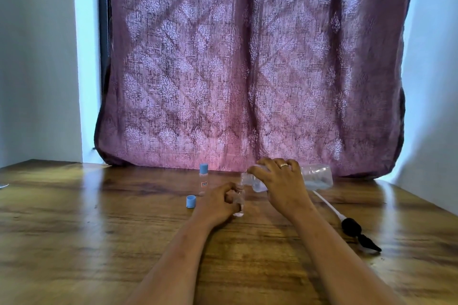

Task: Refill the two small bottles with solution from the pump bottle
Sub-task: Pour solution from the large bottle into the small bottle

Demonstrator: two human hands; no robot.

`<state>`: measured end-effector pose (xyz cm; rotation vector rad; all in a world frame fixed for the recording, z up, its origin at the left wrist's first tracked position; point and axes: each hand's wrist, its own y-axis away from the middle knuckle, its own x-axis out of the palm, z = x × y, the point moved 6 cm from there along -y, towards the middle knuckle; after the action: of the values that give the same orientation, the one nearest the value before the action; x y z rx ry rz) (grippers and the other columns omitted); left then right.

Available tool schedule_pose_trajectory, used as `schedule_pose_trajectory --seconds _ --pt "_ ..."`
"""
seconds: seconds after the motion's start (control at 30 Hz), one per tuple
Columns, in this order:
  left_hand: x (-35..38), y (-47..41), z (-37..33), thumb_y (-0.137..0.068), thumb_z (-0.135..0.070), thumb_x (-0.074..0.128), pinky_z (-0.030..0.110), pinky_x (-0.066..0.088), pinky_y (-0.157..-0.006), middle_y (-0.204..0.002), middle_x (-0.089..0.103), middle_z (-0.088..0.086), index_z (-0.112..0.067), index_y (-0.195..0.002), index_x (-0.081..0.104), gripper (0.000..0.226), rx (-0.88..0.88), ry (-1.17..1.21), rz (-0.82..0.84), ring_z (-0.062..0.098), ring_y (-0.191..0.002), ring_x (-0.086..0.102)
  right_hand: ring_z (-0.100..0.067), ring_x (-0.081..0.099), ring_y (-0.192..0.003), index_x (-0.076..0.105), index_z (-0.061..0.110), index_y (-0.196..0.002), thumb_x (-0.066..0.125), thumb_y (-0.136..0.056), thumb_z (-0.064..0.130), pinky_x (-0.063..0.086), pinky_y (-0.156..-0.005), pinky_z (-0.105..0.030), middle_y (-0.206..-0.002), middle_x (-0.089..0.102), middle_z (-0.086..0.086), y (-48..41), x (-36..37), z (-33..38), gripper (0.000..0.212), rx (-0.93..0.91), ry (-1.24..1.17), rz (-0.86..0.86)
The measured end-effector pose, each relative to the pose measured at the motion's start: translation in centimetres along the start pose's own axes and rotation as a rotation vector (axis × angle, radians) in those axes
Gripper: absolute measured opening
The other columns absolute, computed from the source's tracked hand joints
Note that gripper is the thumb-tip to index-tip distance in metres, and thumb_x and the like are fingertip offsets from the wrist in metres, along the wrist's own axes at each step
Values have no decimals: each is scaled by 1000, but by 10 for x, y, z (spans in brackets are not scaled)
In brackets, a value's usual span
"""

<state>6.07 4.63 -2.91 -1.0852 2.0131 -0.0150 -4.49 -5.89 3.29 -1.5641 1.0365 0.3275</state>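
My right hand [282,183] grips a clear pump bottle [317,176] with its pump removed. The bottle lies tipped almost level, its open neck pointing left just over a small clear bottle [240,193]. My left hand [218,202] holds that small uncapped bottle upright on the wooden table [99,230]. A second small clear bottle [203,179] with a blue cap stands a little to the left, untouched. A loose blue cap [191,201] sits on the table beside my left hand.
The black pump head with its white tube [352,226] lies on the table at the right. A purple patterned curtain [247,69] hangs right behind the table's far edge. White walls flank it on both sides.
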Motion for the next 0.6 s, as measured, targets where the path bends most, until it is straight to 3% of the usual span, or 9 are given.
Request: schedule_pose_trajectory --seconds 0.27,0.43,0.6 --pt "0 1 -1 -80 -28 69 39 50 -93 -108 62 -2 -30 -126 54 48 -12 -3 10 18 -104 60 -26 54 -111 49 38 -120 63 -65 -3 34 -91 -43 -131 51 2 0 1 0 70 -2 6 -3" --pt "-1 2 -2 -78 -26 69 37 52 -87 -94 61 -7 -29 -117 58 41 -6 19 -3 15 -92 61 -26 52 -114 48 38 -121 60 -67 -4 32 -94 -43 -133 50 2 0 1 -1 69 -2 2 0" --pt "-1 2 -2 -78 -24 69 40 52 -89 -105 64 2 -28 -116 58 39 -8 20 -1 18 -96 62 -25 49 -116 45 39 -123 58 -69 -3 30 -95 -42 -135 47 4 0 0 0 70 -6 11 -2"
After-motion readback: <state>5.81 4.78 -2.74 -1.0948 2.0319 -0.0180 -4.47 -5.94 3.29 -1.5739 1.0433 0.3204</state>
